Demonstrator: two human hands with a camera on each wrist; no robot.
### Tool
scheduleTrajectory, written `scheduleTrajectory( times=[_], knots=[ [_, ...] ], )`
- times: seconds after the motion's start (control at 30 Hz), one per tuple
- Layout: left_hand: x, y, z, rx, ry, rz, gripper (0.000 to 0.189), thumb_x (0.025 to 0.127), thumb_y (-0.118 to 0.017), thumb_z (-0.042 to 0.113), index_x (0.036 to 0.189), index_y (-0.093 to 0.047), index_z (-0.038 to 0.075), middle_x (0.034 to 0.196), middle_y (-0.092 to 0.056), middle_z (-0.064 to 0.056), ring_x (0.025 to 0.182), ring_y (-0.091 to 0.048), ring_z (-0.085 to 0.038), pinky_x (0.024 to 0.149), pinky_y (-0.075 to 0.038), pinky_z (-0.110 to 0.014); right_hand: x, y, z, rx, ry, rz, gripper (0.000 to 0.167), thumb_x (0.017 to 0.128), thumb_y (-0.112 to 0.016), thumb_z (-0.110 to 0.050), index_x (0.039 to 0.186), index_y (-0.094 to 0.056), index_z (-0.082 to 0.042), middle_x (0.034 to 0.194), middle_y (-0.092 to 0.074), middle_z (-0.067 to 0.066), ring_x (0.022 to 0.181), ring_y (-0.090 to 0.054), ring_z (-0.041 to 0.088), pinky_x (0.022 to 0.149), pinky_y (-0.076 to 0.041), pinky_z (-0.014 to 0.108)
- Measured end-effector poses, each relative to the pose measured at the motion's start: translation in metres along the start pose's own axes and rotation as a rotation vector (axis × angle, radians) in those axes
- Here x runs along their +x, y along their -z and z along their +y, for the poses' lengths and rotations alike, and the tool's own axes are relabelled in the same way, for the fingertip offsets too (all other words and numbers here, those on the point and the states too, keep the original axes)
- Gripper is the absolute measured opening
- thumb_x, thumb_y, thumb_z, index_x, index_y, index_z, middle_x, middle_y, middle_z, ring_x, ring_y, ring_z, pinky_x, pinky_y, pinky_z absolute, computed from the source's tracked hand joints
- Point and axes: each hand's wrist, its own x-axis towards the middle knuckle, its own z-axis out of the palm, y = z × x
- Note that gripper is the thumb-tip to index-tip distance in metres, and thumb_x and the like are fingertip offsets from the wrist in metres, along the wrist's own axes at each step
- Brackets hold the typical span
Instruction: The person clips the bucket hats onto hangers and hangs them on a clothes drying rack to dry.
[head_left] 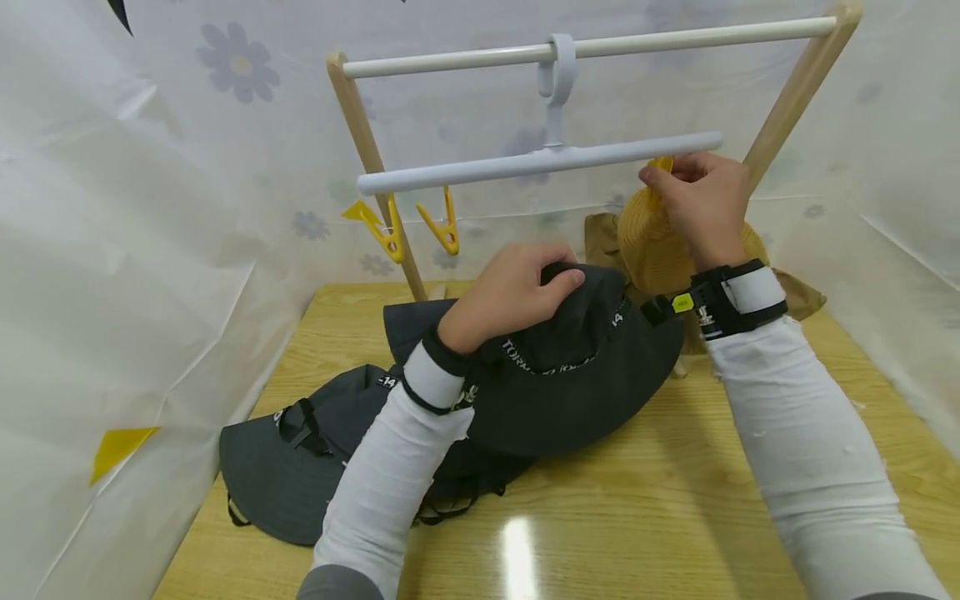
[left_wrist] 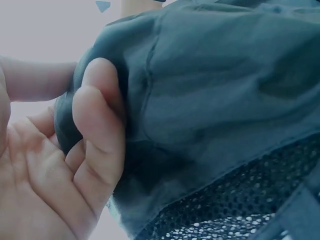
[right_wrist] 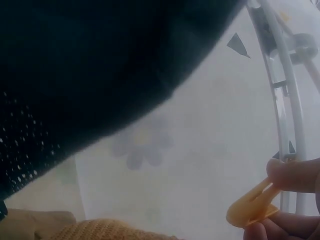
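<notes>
My left hand [head_left: 512,293] grips the top of a black bucket hat [head_left: 577,408] with white lettering, thumb on the near side. The left wrist view shows fingers curled over the fabric, with a mesh panel [left_wrist: 225,210] below them. My right hand [head_left: 705,202] pinches a yellow clip [right_wrist: 246,209] between thumb and fingers, at the right end of the white hanger [head_left: 480,169]. Two more yellow clips, an outer one [head_left: 390,237] and an inner one [head_left: 446,232], hang under the hanger's left half. In the head view the hat's brim spreads toward the right wrist.
The hanger hooks over the rail [head_left: 457,60] of a wooden-legged rack [head_left: 798,92]. Another dark hat [head_left: 281,483] lies on the wooden table [head_left: 600,533] at left. A yellow straw hat [head_left: 645,250] and a brown hat [head_left: 602,237] sit behind my right hand.
</notes>
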Motion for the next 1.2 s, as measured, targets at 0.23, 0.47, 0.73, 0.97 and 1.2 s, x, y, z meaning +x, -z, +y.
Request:
scheduleTrajectory(
  times=[0.23,0.47,0.73,0.97,1.2],
  knots=[
    [0.023,-0.007,-0.005,0.014,0.035,-0.007,0.018,0.101,-0.057,0.021,0.105,-0.071,0.01,0.083,-0.064,-0.004,0.065,-0.05,-0.015,0.064,-0.038,-0.024,0.002,0.003,-0.005,-0.082,0.009,-0.014,0.044,0.088,-0.075,-0.029,0.117,-0.071,0.004,0.068,-0.053,-0.025,0.068,-0.052,-0.004,0.059,-0.042,0.013],
    [0.036,-0.012,-0.013,-0.044,0.009,-0.052,0.017,0.101,-0.057,0.02,0.106,-0.069,0.01,0.08,-0.059,-0.002,0.063,-0.049,-0.015,0.064,-0.038,-0.023,0.003,0.007,-0.009,-0.11,0.004,-0.019,0.045,0.087,-0.075,-0.032,0.115,-0.071,0.003,0.07,-0.053,-0.024,0.07,-0.052,-0.003,0.06,-0.041,0.015],
    [0.056,-0.025,-0.023,-0.073,-0.035,-0.094,0.017,0.101,-0.057,0.021,0.106,-0.069,0.01,0.091,-0.065,-0.003,0.072,-0.053,-0.014,0.069,-0.041,-0.022,0.004,0.01,-0.013,-0.165,0.025,-0.034,0.047,0.088,-0.074,-0.035,0.115,-0.071,0.003,0.07,-0.052,-0.025,0.068,-0.051,-0.006,0.06,-0.042,0.014],
    [0.073,-0.036,-0.031,-0.144,-0.035,-0.106,0.019,0.102,-0.055,0.02,0.108,-0.069,0.009,0.097,-0.066,-0.005,0.075,-0.052,-0.015,0.071,-0.04,-0.021,0.006,0.006,-0.015,-0.157,0.088,-0.053,0.047,0.088,-0.074,-0.034,0.113,-0.071,0.005,0.067,-0.05,-0.03,0.065,-0.051,-0.012,0.063,-0.041,0.011],
    [0.082,-0.049,-0.036,-0.234,-0.022,-0.113,0.021,0.102,-0.055,0.017,0.112,-0.069,0.006,0.106,-0.067,-0.008,0.081,-0.054,-0.015,0.075,-0.042,-0.02,0.002,0.003,-0.02,-0.13,0.052,-0.075,0.047,0.088,-0.073,-0.034,0.116,-0.07,0.004,0.07,-0.053,-0.027,0.069,-0.053,-0.009,0.067,-0.043,0.012]
  ],
)
